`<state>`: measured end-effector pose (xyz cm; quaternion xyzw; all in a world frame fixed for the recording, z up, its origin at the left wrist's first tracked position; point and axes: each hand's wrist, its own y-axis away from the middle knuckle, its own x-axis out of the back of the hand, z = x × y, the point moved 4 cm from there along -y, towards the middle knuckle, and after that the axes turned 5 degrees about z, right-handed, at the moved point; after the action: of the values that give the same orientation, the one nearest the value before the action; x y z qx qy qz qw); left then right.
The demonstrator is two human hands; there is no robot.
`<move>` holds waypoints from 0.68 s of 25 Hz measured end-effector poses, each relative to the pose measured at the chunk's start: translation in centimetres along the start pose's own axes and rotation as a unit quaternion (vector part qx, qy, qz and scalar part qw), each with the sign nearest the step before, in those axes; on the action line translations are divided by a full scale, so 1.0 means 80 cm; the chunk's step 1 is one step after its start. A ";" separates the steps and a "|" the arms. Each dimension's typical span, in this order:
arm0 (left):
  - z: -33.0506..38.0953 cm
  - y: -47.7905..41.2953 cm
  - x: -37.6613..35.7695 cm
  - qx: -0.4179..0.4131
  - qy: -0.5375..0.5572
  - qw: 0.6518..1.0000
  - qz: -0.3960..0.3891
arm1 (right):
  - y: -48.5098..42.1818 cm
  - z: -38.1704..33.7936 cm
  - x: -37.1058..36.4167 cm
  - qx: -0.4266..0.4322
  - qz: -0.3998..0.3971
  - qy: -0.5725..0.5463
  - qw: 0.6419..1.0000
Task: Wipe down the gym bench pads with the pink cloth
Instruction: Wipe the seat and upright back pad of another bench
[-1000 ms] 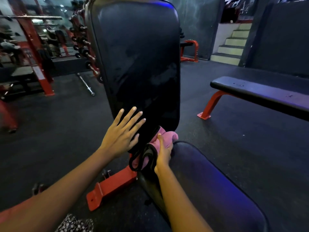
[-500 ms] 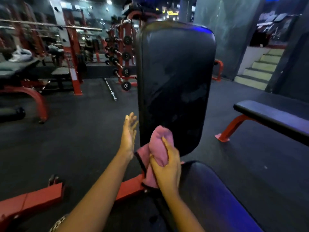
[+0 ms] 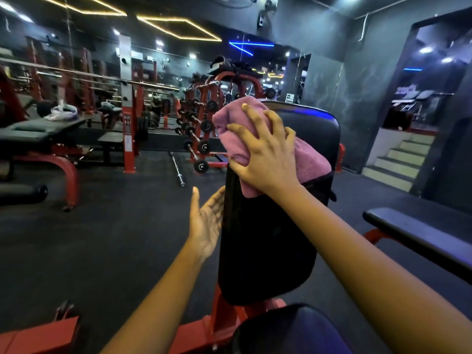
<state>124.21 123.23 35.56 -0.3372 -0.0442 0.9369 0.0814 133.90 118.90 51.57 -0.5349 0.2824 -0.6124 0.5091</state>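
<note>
Two hands: right hand [image 3: 265,159] grips pink cloth [image 3: 237,141] high on upright back pad [image 3: 268,238]; left hand [image 3: 207,226] relaxed beside it. Best wiped downward, firmly.

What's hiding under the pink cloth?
The top of the upright black back pad. The right hand holds the pink cloth against it, so that patch of pad is hidden.

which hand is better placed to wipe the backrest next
Right: the right hand grips the pink cloth against the top of the backrest; the left hand is empty beside its edge.
</note>
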 end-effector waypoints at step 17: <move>-0.057 0.023 0.066 -0.010 -0.281 0.960 -0.004 | 0.325 -0.066 -0.082 0.156 -0.062 -0.042 0.985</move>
<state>122.85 122.49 28.52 -0.0612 -0.0755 0.9931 0.0658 136.70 115.57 24.55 -0.4909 0.1282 -0.6562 0.5586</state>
